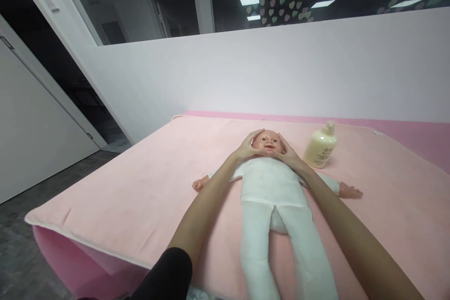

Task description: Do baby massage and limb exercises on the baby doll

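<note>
A baby doll [272, 183] in a white cloth suit lies on its back on a pink blanket [140, 173], head away from me and face up. My left hand [247, 147] cups the left side of the doll's head [269, 139], its thumb near the chin. On the other side my right hand [289, 153] cups the head in the same way, with its thumb also by the chin. Both hands touch the head, and the thumbs lie close together below the mouth. The doll's arms are spread out to the sides.
A pale yellow pump bottle [320, 146] stands right of the doll's head, near my right forearm. Behind the blanket rises a white wall [281, 70] with a dark window above. A white door [38, 126] is at the far left.
</note>
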A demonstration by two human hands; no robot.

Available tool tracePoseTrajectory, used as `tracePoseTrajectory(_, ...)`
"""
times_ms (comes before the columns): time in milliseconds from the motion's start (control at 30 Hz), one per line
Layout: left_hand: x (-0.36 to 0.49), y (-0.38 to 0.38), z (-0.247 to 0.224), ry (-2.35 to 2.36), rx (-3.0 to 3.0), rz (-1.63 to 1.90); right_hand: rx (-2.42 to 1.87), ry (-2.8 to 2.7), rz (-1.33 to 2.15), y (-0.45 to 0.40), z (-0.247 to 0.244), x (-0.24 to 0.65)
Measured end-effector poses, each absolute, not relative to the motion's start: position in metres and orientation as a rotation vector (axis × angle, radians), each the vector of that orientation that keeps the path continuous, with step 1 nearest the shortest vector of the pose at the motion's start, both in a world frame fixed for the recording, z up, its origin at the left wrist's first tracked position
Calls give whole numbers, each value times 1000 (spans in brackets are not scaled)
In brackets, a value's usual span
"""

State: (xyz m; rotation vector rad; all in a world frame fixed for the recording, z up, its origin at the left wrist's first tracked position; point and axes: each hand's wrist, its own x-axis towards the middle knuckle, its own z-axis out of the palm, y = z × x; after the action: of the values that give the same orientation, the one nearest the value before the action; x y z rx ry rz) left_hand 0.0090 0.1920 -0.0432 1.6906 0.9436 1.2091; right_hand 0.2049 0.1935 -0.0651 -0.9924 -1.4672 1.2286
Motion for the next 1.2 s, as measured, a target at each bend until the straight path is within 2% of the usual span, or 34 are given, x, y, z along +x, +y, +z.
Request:
tracePoseTrajectory(400, 0, 194, -45, 869, 1633, 1133, -727, -1220, 1591, 198, -66, 214)
tracePoseTrajectory(700, 11, 196, -55, 848, 1477, 1195, -964, -1385, 1251, 191, -64, 198)
tracePoseTrajectory(1200, 3, 198, -55, 674, 1284, 1159, -766, -1195, 1557, 194, -63, 209)
